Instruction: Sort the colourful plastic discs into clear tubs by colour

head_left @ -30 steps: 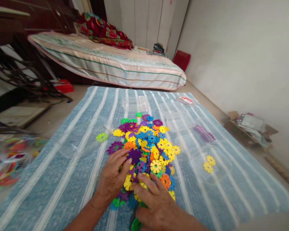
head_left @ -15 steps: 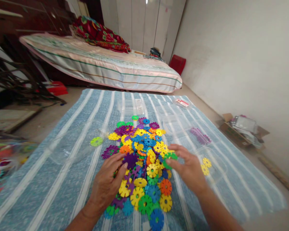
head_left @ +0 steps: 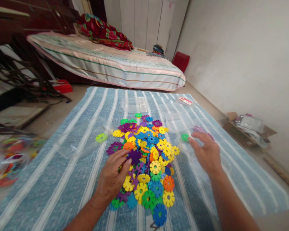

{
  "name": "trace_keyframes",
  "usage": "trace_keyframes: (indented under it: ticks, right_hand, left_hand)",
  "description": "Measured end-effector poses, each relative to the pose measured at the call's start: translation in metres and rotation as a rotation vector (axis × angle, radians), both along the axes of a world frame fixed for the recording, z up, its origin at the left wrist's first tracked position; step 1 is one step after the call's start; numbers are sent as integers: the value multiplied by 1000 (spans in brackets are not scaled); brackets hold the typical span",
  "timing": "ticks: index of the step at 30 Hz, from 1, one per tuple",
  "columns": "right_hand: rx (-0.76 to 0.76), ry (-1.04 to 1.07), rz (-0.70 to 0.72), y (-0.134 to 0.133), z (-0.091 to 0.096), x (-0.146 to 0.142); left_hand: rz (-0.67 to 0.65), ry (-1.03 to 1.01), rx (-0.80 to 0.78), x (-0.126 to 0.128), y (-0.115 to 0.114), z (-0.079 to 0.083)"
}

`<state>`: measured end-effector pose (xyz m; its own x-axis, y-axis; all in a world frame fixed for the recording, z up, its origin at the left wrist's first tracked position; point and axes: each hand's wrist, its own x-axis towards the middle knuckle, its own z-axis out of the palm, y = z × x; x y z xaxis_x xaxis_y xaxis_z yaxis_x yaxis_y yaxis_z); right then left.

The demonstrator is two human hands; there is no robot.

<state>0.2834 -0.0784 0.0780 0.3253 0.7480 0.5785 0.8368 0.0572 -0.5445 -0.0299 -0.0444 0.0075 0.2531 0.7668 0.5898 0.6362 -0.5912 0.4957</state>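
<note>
A heap of slotted plastic snowflake discs (head_left: 155,167) in yellow, blue, green, orange and purple lies in front of me. At its left side, my left hand (head_left: 114,173) pinches a dark purple disc (head_left: 135,157) between thumb and fingers; small green and yellow bits show behind the thumb. To the right of the heap, my right hand (head_left: 205,150) hovers over clear plastic trays with thumb and index finger apart. Just beyond its thumb tip is a green disc (head_left: 185,137), seemingly loose. Purple discs (head_left: 202,130) sit partly hidden behind this hand.
Clear plastic containers (head_left: 135,105) stand on the blue striped cloth (head_left: 84,154). Apart from the heap lies a lime disc (head_left: 101,138). A bag of colourful pieces (head_left: 12,157) is at far left, a cardboard box (head_left: 238,131) at right, and a bed (head_left: 115,70) behind.
My right hand has moved right and away from the heap, and the green disc it held is now by its thumb tip over the trays. My left hand keeps its place at the heap.
</note>
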Motion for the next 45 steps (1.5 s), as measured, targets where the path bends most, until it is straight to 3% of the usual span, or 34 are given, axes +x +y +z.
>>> trace_keyframes:
  ticks: [6, 11, 16, 22, 28, 32, 35, 38, 41, 45]
  right_hand:
    - [-187, -65, 544, -45, -9, -56]
    - [-336, -260, 735, -77, -23, -78]
    - [-463, -363, 745, -95, -42, -80]
    - [-452, -349, 727, -99, -57, -84]
    - [-371, -170, 710, -85, -46, -80]
    - [-167, -105, 453, -39, -17, -53]
    - [120, -200, 193, 7, 6, -26]
    - [251, -271, 26, 32, 19, -13]
    - [200, -246, 131, 25, 15, -23]
    - [-15, -178, 383, -11, -8, -50]
  left_hand:
    - [-3, -12, -51, 2, -2, 1]
    - [-5, -22, -70, 2, -2, 2]
    - [8, -17, -84, 3, -3, 2]
    - [3, -13, -55, 1, -1, -1]
    - [-8, -21, -47, -1, 1, 0]
    - [-6, -24, -33, -1, 1, 3]
    - [-8, -24, -17, -1, 1, 1]
    - [-3, -15, -8, -2, 1, -2]
    - [-7, -5, -21, -2, 0, -3]
    - [-7, -14, -52, -1, -2, 0]
